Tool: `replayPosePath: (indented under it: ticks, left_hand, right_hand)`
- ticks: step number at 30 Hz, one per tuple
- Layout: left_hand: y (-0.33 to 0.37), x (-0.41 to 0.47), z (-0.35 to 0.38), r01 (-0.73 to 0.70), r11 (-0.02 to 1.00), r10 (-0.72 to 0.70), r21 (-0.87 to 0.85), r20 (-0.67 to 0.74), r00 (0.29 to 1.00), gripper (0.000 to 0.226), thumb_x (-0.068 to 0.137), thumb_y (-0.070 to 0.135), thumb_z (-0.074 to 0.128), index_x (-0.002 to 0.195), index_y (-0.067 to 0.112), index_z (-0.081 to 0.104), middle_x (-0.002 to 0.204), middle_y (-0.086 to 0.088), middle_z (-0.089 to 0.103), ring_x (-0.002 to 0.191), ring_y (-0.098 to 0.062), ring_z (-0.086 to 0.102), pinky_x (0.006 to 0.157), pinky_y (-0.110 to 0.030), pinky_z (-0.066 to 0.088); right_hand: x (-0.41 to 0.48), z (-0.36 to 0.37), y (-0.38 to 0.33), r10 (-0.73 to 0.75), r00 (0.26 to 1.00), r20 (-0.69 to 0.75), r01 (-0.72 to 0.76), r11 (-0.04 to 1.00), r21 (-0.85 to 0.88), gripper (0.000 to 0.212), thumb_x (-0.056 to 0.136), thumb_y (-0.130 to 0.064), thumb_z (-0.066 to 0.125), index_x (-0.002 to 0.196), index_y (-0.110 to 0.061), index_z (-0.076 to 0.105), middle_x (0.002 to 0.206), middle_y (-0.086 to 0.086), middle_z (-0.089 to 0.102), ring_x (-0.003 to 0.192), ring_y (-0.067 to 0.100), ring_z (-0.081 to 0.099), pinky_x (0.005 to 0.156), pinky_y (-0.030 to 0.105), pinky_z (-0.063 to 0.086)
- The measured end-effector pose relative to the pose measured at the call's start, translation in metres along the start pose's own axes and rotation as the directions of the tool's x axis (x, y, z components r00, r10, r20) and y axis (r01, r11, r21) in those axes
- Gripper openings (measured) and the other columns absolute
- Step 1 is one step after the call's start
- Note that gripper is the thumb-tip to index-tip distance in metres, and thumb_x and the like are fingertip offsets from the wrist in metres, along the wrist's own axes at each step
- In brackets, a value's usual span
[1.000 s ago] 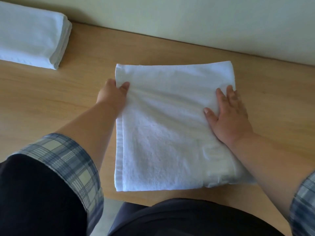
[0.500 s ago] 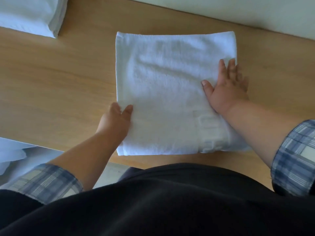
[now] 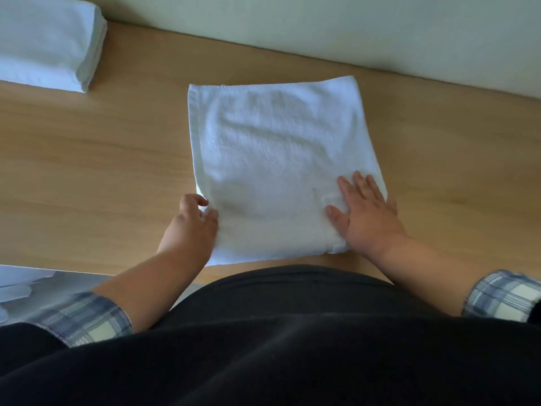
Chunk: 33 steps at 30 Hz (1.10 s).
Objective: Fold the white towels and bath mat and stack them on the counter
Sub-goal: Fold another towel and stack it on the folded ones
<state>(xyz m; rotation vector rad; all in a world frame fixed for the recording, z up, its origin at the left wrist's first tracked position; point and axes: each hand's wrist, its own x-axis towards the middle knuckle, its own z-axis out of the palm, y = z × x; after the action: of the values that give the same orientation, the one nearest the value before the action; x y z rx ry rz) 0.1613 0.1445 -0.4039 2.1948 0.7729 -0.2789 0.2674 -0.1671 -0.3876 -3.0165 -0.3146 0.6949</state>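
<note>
So the white terry towel folded into a rough square (image 3: 281,168) sits flat on the light wood-grain counter (image 3: 96,177), near its front edge, right in front of the person. The right hand (image 3: 366,215) lies on the near right corner with the palm down and fingers spread, gripping nothing, probably to pin the layers so they don't slide. The left hand (image 3: 191,224) is at the near left edge with its fingers curled around it; looks like it's pinching the towel's edge, but the view is a bit blurry there so it can't be said for sure. Best guess is that 1 hand anchors while the other gets ready to lift that side over for the next fold.

Well apart at the far left of the counter there's a stack of folded white linens (image 3: 46,39), which is likely where this one ends up. The counter butts against a plain pale green wall (image 3: 351,27). Below the counter's edge on the left, some more white fabric (image 3: 14,288) shows, too cropped to identify
</note>
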Motion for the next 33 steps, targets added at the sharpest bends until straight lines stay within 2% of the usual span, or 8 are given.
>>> replayPosePath:
  ticks: [7, 9, 13, 16, 21, 25, 28, 33]
  left_hand:
    - [0.028, 0.055, -0.031, -0.092, 0.996, 0.092, 0.010, -0.118, 0.989, 0.052, 0.095, 0.050, 0.054, 0.133, 0.024, 0.031, 0.096, 0.003, 0.057, 0.081, -0.025, 0.062, 0.060, -0.033, 0.043]
    - [0.029, 0.046, -0.034, -0.063, 0.991, 0.073, 0.116, -0.083, 0.994, 0.064, 0.091, 0.059, 0.054, 0.138, 0.028, 0.024, 0.105, -0.005, 0.059, 0.089, -0.033, 0.063, 0.073, -0.043, 0.052]
    - [0.015, 0.025, -0.024, -0.065, 0.990, 0.069, 0.122, -0.032, 0.997, 0.063, 0.092, 0.054, 0.056, 0.139, 0.029, 0.024, 0.109, -0.008, 0.055, 0.091, -0.034, 0.061, 0.073, -0.041, 0.049]
    - [0.012, 0.023, -0.016, 0.018, 0.999, -0.016, 0.037, -0.047, 0.999, 0.065, 0.101, 0.027, 0.044, 0.154, 0.038, 0.009, 0.138, -0.020, 0.022, 0.097, -0.024, 0.059, 0.074, -0.031, 0.052]
    - [0.021, 0.017, -0.014, -0.151, 0.944, 0.184, 0.294, -0.089, 0.979, 0.067, 0.097, 0.029, 0.053, 0.151, 0.037, 0.014, 0.153, -0.012, 0.022, 0.137, -0.032, 0.030, 0.110, -0.049, 0.030]
    - [0.061, 0.025, 0.000, -0.691, 0.506, 0.700, 0.517, 0.222, 0.679, 0.060, 0.094, 0.010, 0.053, 0.149, 0.026, 0.037, 0.156, -0.011, 0.024, 0.144, -0.033, 0.022, 0.119, -0.051, 0.021]
    - [0.103, 0.029, 0.028, -0.824, 0.461, 0.665, 0.330, 0.486, 0.567, 0.044, 0.102, 0.029, 0.045, 0.146, 0.033, 0.043, 0.156, -0.002, 0.034, 0.142, -0.027, 0.031, 0.116, -0.044, 0.024]
    - [0.091, 0.034, 0.063, -0.799, 0.322, 0.564, 0.508, 0.575, 0.593, 0.076, 0.086, 0.077, 0.016, 0.154, 0.043, 0.007, 0.166, 0.004, -0.006, 0.150, -0.018, -0.017, 0.117, -0.056, -0.013]
  right_hand:
    - [-0.016, 0.000, -0.010, -0.125, 0.987, -0.102, 0.132, 0.989, 0.069, 0.092, 0.078, -0.086, 0.021, 0.155, -0.037, 0.015, 0.167, -0.005, -0.004, 0.152, 0.015, -0.009, 0.121, 0.053, 0.005]
    - [-0.024, 0.004, -0.010, 0.034, 0.983, -0.183, 0.014, 0.967, 0.254, 0.087, 0.081, -0.081, 0.039, 0.153, -0.037, 0.018, 0.166, -0.005, 0.003, 0.152, 0.018, 0.001, 0.121, 0.047, 0.011]
    - [-0.034, 0.016, -0.002, 0.584, 0.808, -0.077, -0.292, 0.510, 0.809, 0.074, 0.084, -0.048, 0.063, 0.147, -0.022, 0.034, 0.138, 0.005, 0.052, 0.119, 0.027, 0.054, 0.101, 0.042, 0.046]
    - [-0.042, 0.027, 0.002, 0.628, 0.777, 0.055, -0.344, 0.350, 0.871, 0.063, 0.088, -0.043, 0.064, 0.141, -0.021, 0.038, 0.124, 0.002, 0.060, 0.092, 0.018, 0.059, 0.077, 0.031, 0.047]
    - [-0.047, 0.035, -0.004, 0.591, 0.805, -0.050, -0.234, 0.395, 0.888, 0.059, 0.091, -0.028, 0.064, 0.143, -0.021, 0.037, 0.129, 0.001, 0.054, 0.107, 0.021, 0.055, 0.087, 0.031, 0.043]
    - [-0.045, 0.022, -0.016, 0.431, 0.851, -0.299, -0.159, 0.755, 0.636, 0.064, 0.092, -0.023, 0.059, 0.150, -0.023, 0.033, 0.152, 0.005, 0.036, 0.141, 0.023, 0.030, 0.119, 0.038, 0.023]
    - [-0.030, 0.004, -0.035, 0.090, 0.935, -0.342, 0.070, 0.901, 0.429, 0.045, 0.098, -0.024, 0.052, 0.143, -0.022, 0.049, 0.155, 0.003, 0.038, 0.146, 0.019, 0.025, 0.122, 0.038, 0.014]
    - [-0.021, 0.020, -0.045, -0.020, 0.991, -0.131, 0.050, 0.973, 0.224, 0.055, 0.102, -0.047, 0.030, 0.154, -0.030, 0.026, 0.165, -0.005, 0.014, 0.152, 0.016, 0.000, 0.122, 0.046, -0.003]
